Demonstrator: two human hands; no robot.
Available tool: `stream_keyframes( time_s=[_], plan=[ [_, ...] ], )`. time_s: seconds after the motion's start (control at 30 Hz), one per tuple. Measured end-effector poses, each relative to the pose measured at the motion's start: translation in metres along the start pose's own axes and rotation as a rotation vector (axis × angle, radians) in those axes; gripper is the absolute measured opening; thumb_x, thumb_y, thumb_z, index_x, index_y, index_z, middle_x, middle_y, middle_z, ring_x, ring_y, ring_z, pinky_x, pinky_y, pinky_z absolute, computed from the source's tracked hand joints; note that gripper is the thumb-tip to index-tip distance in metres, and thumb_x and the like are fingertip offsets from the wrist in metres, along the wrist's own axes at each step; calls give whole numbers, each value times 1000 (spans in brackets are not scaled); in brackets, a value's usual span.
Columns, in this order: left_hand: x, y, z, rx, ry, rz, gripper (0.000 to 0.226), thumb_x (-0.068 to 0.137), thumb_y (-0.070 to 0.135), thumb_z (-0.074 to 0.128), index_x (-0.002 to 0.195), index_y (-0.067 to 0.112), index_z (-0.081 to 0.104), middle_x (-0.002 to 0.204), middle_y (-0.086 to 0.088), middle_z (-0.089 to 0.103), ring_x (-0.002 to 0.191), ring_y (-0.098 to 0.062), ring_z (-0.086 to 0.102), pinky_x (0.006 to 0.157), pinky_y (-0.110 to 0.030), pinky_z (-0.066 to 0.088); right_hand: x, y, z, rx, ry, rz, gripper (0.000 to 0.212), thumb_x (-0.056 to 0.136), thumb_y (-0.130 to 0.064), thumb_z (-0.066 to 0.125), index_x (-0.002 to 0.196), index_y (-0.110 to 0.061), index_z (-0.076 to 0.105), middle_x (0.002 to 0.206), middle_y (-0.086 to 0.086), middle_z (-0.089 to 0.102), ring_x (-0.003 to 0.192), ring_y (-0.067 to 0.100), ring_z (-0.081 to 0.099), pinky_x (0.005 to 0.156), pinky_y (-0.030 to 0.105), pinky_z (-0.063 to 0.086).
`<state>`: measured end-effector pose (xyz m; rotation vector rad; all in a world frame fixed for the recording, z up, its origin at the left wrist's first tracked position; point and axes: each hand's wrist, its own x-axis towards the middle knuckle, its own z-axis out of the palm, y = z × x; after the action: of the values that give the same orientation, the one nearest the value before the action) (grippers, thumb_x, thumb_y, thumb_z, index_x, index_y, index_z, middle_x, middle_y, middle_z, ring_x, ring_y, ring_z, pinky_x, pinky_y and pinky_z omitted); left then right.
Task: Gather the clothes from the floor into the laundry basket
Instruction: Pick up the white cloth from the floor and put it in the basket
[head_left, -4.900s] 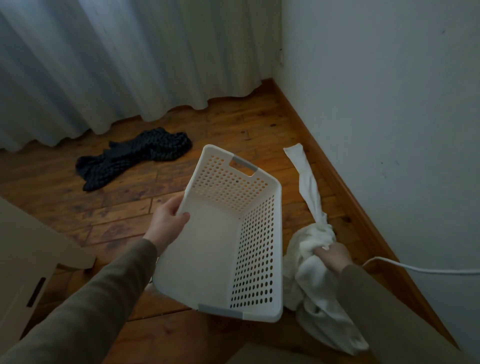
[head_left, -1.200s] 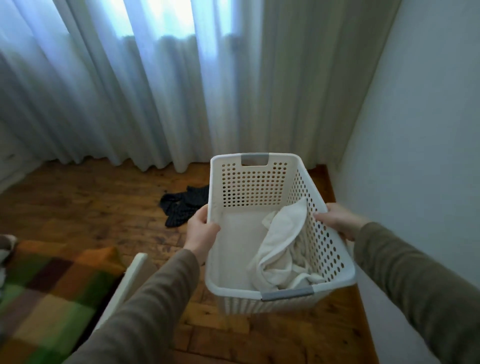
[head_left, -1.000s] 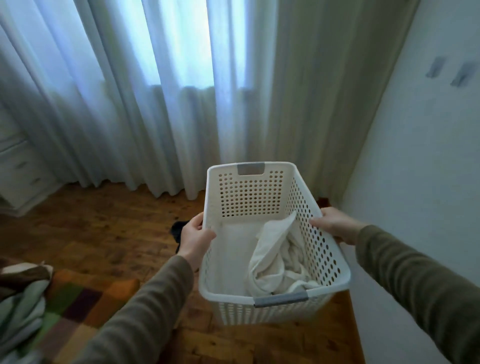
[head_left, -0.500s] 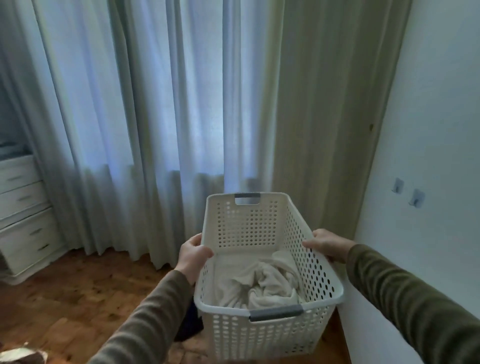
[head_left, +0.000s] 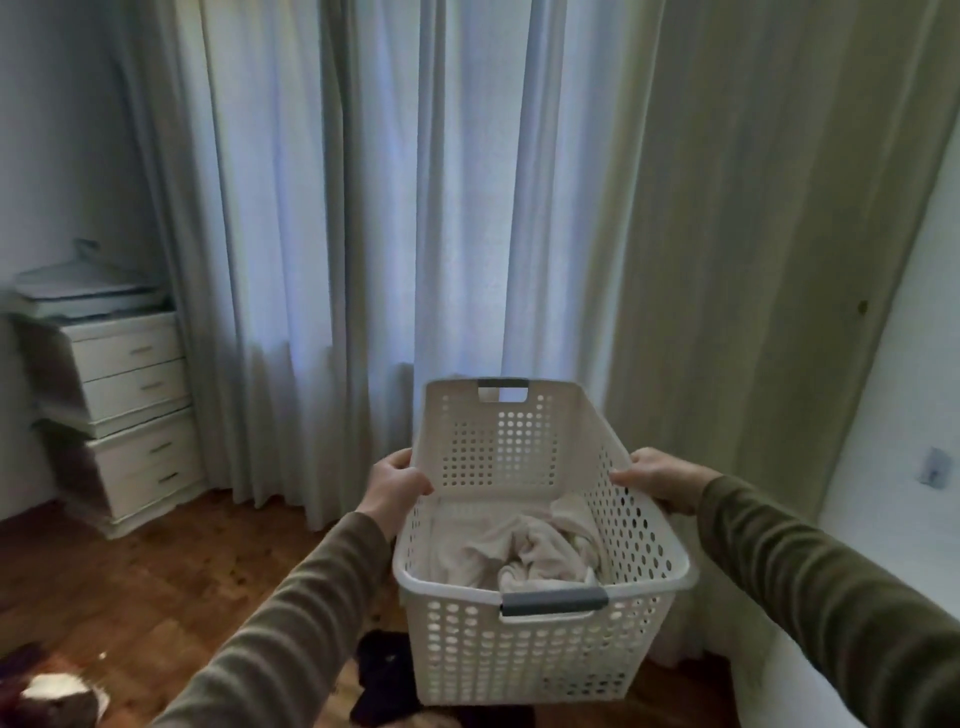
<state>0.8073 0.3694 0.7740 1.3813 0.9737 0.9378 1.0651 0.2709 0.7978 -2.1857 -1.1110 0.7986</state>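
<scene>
I hold a white perforated laundry basket up in front of me, level, with grey handles at its near and far ends. My left hand grips its left rim and my right hand grips its right rim. A crumpled white garment lies inside on the bottom. A dark garment lies on the wooden floor below the basket, partly hidden by it and by my left sleeve.
Long pale curtains hang straight ahead. White drawer units stand stacked at the left wall with flat items on top. A white wall runs close on the right. A dark and white cloth lies at the bottom left.
My view has tilted up since the earlier frames, showing more curtain and the drawers. The basket stays held in both hands, and the white garment has settled flatter inside.
</scene>
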Motion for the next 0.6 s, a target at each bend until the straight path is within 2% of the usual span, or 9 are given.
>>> stream_keyframes(
  time_s=[0.1, 0.17, 0.27, 0.4, 0.47, 0.53, 0.6],
  plan=[
    [17, 5, 3, -9, 31, -8, 41, 77, -18, 42, 70, 19, 57, 75, -8, 59, 89, -31, 55, 66, -26, 45, 27, -7, -4, 8, -32, -21, 30, 95, -19, 45, 113, 4, 54, 93, 19, 66, 78, 30, 66, 69, 38, 56],
    [33, 8, 7, -9, 59, -13, 40, 77, -18, 43, 70, 18, 57, 75, -9, 59, 89, -31, 55, 67, -26, 46, 47, -10, -10, 13, -50, -20, 26, 95, -19, 45, 108, 1, 54, 82, 12, 63, 67, 23, 64, 63, 33, 55],
    [56, 11, 11, 0, 59, -27, 39, 77, -19, 43, 72, 17, 58, 76, -11, 60, 88, -33, 56, 67, -29, 46, 72, -17, -15, 9, -59, -27, 27, 95, -20, 46, 108, 2, 55, 76, 10, 63, 63, 20, 64, 62, 32, 55],
    [99, 15, 16, 22, 73, -19, 35, 77, -17, 45, 73, 15, 60, 76, -12, 61, 81, -32, 58, 62, -28, 47, 113, -30, -26, -3, -62, -60, 35, 95, -15, 45, 117, 11, 53, 74, 9, 60, 61, 20, 61, 56, 29, 53],
    [123, 17, 15, 25, 75, -14, 34, 78, -17, 46, 73, 13, 60, 77, -14, 60, 84, -32, 57, 65, -29, 47, 132, -41, -33, -7, -95, -85, 29, 96, -16, 43, 109, 7, 55, 75, 8, 60, 62, 18, 61, 52, 25, 54],
    [147, 20, 12, 11, 79, -11, 33, 78, -17, 46, 73, 12, 60, 79, -15, 60, 84, -33, 56, 67, -30, 47, 152, -52, -38, -10, -114, -105, 20, 97, -19, 43, 88, -5, 54, 75, 5, 60, 61, 14, 61, 48, 21, 53],
    [169, 26, 8, 10, 89, 2, 33, 78, -17, 45, 73, 13, 60, 82, -16, 60, 83, -33, 56, 68, -30, 47, 175, -66, -42, 6, -116, -128, 19, 97, -21, 43, 82, -11, 50, 75, 4, 60, 61, 13, 61, 47, 19, 54]
  ],
)
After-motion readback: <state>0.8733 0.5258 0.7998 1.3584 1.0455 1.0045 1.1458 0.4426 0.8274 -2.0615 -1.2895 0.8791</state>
